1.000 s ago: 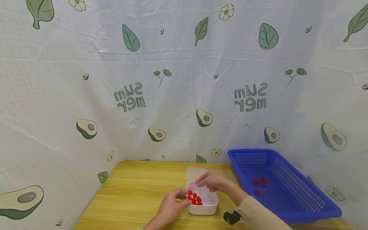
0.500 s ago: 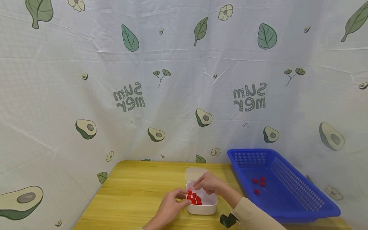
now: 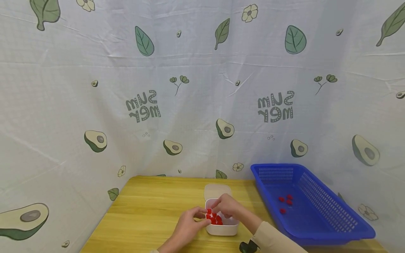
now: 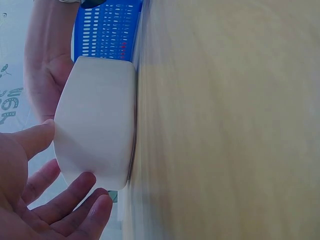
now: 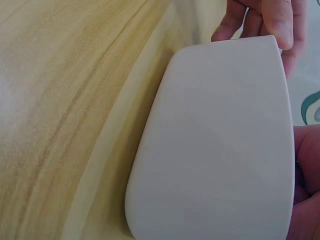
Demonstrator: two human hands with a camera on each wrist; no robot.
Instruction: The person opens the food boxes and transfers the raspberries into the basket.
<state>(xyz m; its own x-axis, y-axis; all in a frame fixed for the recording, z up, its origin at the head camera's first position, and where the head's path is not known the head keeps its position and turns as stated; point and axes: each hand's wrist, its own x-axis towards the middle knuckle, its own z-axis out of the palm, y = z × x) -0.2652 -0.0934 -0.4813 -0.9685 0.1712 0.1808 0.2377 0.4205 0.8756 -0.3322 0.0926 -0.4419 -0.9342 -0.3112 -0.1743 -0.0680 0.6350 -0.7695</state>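
An open white box stands on the table, with several small red lumpy pieces gathered in its left part. At its front left corner my left hand holds the rim, thumb against the edge and fingers along the outer wall. My right hand reaches in over the right side, fingers bent down inside the box close to the red pieces. Its fingertips are mostly hidden, and I cannot tell if they pinch a piece. Both wrist views see the box's outer wall from low down.
Behind the box lies a flat pale lid. A large blue plastic basket stands at the right, with several red pieces on its floor. The wooden table ends at a printed curtain.
My right hand has moved down and slightly left, deeper into the box. The left hand keeps its place on the rim, and the red pieces in the basket have not moved.
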